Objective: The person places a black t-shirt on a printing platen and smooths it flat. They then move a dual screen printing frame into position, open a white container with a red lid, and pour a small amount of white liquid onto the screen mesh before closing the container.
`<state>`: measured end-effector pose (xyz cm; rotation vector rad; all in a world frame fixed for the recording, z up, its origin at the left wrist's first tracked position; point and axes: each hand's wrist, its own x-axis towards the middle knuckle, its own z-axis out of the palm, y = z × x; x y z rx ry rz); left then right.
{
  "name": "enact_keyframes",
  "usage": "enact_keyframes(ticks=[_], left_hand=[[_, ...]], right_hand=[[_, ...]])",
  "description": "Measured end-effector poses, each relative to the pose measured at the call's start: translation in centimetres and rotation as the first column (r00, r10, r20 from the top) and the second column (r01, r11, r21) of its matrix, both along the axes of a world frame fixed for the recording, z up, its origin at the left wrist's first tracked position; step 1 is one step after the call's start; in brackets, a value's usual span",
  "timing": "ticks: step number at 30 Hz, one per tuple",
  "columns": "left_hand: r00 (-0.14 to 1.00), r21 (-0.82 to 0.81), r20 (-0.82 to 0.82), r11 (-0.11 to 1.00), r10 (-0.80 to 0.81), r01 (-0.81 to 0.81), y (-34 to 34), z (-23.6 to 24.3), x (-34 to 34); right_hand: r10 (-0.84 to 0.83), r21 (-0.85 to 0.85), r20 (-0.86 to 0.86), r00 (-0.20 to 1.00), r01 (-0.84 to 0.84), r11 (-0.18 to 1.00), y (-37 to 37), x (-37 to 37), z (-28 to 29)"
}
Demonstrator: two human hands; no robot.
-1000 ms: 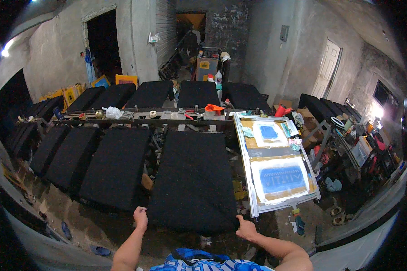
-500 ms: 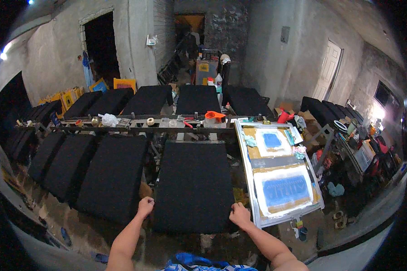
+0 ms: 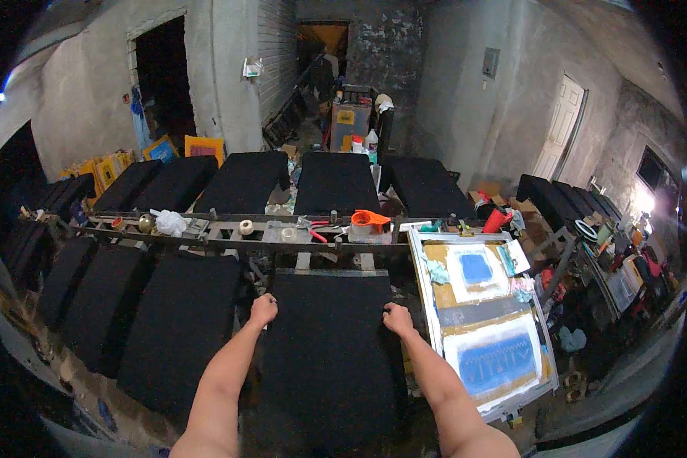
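Observation:
A black cloth [image 3: 330, 359] covers the long board in front of me, lying flat; whether it is a whole garment I cannot tell. At its left edge, my left hand [image 3: 263, 311] is closed, gripping the cloth's side. Level with it on the opposite edge, my right hand [image 3: 397, 318] pinches the cloth with curled fingers. Just right of that hand rests a metal-framed printing screen [image 3: 496, 313] with two blue stencil areas and white and brown tape around them. Rags lie on the screen frame.
More black-covered boards [image 3: 179, 328] stand in a row to my left and beyond the rail. The metal rail [image 3: 237, 238] carries an orange scoop-like item [image 3: 370, 220], red-handled pliers [image 3: 317, 235], a tape roll [image 3: 246, 227] and a white plastic bundle [image 3: 171, 223]. A cluttered bench [image 3: 599, 263] stands far right.
Both hands have moved forward along the board's sides, away from me, staying closed at the cloth's edges. My view has tilted, so the board and screen appear lower.

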<state>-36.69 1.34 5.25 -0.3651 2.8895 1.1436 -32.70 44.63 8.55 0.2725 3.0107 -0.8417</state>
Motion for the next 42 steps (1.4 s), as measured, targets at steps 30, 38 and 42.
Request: enact_keyframes(ticks=[30, 38, 42], left_hand=[[0.921, 0.044, -0.356, 0.987, 0.159, -0.154, 1.4, 1.5, -19.8], [0.965, 0.074, -0.261, 0.997, 0.040, -0.021, 2.2, -1.0, -21.3], [0.995, 0.089, -0.030, 0.991, -0.094, 0.096, 1.7, -2.3, -20.7]], right_hand=[[-0.063, 0.065, -0.240, 0.969, 0.080, 0.995, -2.0, -21.2, 3.5], [-0.048, 0.235, -0.189, 0.981, 0.093, 0.968, -1.5, -22.0, 1.2], [-0.007, 0.273, 0.055, 0.998, -0.008, 0.962, -1.2, -20.7, -0.4]])
